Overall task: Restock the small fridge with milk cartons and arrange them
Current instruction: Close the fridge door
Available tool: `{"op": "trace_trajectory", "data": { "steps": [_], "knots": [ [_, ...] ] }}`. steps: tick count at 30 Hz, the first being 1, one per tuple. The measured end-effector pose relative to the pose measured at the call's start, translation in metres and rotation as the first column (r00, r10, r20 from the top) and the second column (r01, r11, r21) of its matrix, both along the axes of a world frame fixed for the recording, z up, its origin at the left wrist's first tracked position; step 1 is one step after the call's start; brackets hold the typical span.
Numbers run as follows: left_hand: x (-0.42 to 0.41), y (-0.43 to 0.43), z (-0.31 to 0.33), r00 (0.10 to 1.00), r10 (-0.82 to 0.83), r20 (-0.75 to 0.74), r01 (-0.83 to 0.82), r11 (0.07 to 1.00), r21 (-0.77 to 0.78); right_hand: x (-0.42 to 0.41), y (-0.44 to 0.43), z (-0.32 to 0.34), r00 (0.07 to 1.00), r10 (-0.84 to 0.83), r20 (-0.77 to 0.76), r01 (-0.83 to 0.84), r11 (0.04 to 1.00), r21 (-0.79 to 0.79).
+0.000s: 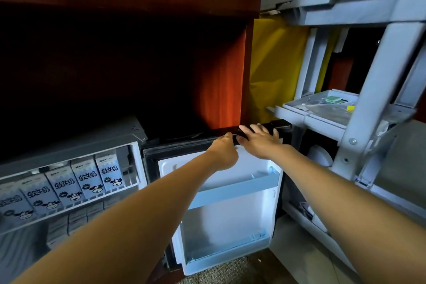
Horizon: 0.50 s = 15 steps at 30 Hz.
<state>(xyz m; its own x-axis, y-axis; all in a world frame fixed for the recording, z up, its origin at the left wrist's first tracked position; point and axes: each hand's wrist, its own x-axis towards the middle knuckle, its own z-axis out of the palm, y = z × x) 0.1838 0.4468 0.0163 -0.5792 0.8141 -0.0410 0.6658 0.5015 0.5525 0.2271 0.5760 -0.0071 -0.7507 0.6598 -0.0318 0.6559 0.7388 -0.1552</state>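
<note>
The small grey fridge [76, 143] sits low at the left inside a dark wooden cabinet. Its upper wire shelf holds a row of several blue-and-white milk cartons [85, 178] with cow drawings, standing upright. More cartons show dimly on the shelf below. The fridge door [230, 214] is swung wide to the right, its white inner side and two door racks bare. My left hand [222, 152] grips the door's top edge. My right hand [259, 138] lies flat on that same black top edge, fingers spread.
A grey plastic service cart [359, 122] stands close at the right, with trays of small packets and a yellow bag [274, 71] hanging behind it. The reddish cabinet side panel [221, 90] rises just behind the door. Carpet [230, 272] lies below.
</note>
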Motion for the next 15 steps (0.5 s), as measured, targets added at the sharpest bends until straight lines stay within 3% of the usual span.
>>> {"op": "trace_trajectory", "data": {
  "steps": [2,10,15],
  "knots": [
    [-0.001,-0.002,-0.004,1.0,-0.02,0.0,0.02,1.0,-0.022,0.004,-0.003,0.001,1.0,0.008,-0.014,-0.008,0.999,0.033],
    [0.025,-0.034,-0.005,0.997,-0.061,-0.053,0.059,0.998,-0.038,0.053,-0.032,0.018,0.989,0.084,-0.118,-0.095,0.991,-0.093],
    [0.041,-0.078,-0.005,0.984,-0.126,-0.124,0.114,0.988,-0.103,0.089,-0.069,0.022,0.978,0.168,-0.125,-0.174,0.984,-0.038]
  ]
}}
